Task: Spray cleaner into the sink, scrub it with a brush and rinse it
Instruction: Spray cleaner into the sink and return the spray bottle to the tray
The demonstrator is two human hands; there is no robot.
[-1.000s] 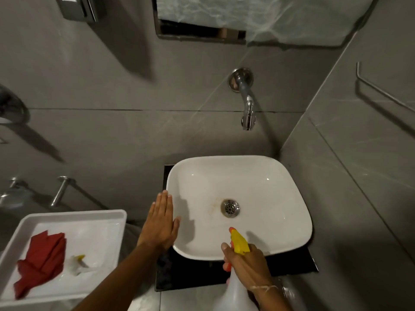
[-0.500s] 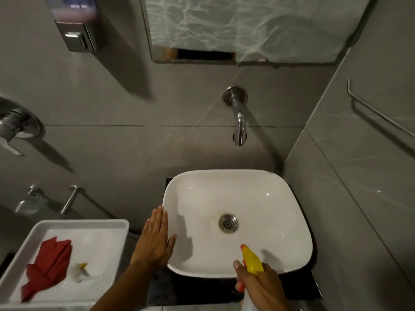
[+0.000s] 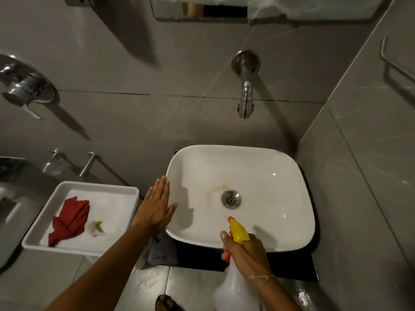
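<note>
A white square sink (image 3: 292, 221) sits on a black counter, with a metal drain (image 3: 231, 199) in its middle and a brownish stain beside the drain. My right hand (image 3: 246, 254) grips a white spray bottle (image 3: 231, 290) with a yellow head (image 3: 238, 230); its nozzle points into the basin over the near rim. My left hand (image 3: 155, 207) lies flat with fingers together against the sink's left rim, holding nothing. A chrome spout (image 3: 246, 102) juts from the wall above the sink. No brush can be made out for certain.
A white tray (image 3: 125, 191) at the left holds a red cloth (image 3: 69, 219) and a small white and yellow object (image 3: 96, 227). A mixer handle (image 3: 24, 88) is on the left wall, a towel rail (image 3: 395, 61) on the right wall. A sandalled foot (image 3: 167, 304) shows below.
The view has shifted, so the sink sits lower and further right in the frame. Both hands keep their places relative to the sink, the spray bottle still aimed into the basin.
</note>
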